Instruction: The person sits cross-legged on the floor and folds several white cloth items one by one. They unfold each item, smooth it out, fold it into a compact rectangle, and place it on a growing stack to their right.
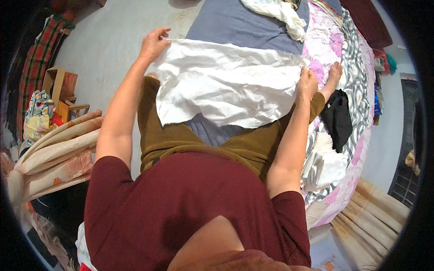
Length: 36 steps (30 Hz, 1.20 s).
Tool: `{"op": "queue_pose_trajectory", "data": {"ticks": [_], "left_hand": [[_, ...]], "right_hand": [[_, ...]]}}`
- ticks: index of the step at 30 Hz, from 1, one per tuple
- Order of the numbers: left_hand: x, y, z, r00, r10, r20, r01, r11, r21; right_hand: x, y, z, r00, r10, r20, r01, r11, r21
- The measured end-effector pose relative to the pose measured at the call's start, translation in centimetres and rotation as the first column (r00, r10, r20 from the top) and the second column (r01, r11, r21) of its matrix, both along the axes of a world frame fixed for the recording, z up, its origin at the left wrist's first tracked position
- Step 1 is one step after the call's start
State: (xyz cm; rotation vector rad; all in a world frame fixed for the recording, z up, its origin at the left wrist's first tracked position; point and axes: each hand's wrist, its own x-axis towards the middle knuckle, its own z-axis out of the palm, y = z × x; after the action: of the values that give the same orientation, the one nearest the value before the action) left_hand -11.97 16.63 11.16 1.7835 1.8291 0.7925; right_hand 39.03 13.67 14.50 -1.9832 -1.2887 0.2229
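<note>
A creased white cloth (226, 83) is stretched sideways across my lap, its far edge roughly straight and its near edge wavy. My left hand (156, 44) pinches its far left corner between thumb and fingers. At the far right corner, my right hand (307, 83) is closed on the cloth, fingers curled in. Both arms reach forward, holding the cloth spread between them. Part of it lies over the blue-grey cloth (244, 25) and part over my brown trousers (158, 135). What kind of white cloth it is, I cannot tell.
Another crumpled white cloth (282, 16) lies at the far end. On the right, a pink-flowered bed sheet (357, 153) carries a black cloth (337, 119) and folded white cloths (325, 169). Patterned curtain-like fabric (58, 158) and a wooden box (54, 86) are at left.
</note>
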Motion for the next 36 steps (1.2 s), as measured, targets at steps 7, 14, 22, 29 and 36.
{"op": "queue_pose_trajectory", "data": {"ticks": [7, 14, 22, 29, 36], "left_hand": [[4.4, -3.5, -6.7, 0.936, 0.329, -0.127, -0.353, 0.876, -0.329], [2.5, -5.4, -7.7, 0.918, 0.330, 0.219, -0.207, 0.871, -0.446], [-0.9, -4.5, -5.9, 0.608, 0.492, 0.623, -0.212, 0.857, -0.471], [-4.2, -2.4, -0.5, 0.503, 0.216, 0.837, -0.063, 0.975, -0.214], [-5.4, -2.3, 6.2, 0.595, -0.059, 0.802, -0.062, 0.991, 0.119]], "right_hand": [[1.3, 0.0, -4.9, 0.899, -0.164, -0.407, 0.158, 0.986, -0.049], [2.0, -4.6, -4.1, 0.815, -0.027, -0.579, -0.224, 0.907, -0.357], [2.4, -4.3, -3.9, 0.793, -0.028, -0.609, -0.052, 0.992, -0.113], [4.4, -2.1, -0.2, 0.540, 0.196, -0.818, -0.147, 0.979, 0.138], [3.6, -2.9, 1.3, 0.567, 0.362, -0.740, -0.150, 0.929, 0.339]]}}
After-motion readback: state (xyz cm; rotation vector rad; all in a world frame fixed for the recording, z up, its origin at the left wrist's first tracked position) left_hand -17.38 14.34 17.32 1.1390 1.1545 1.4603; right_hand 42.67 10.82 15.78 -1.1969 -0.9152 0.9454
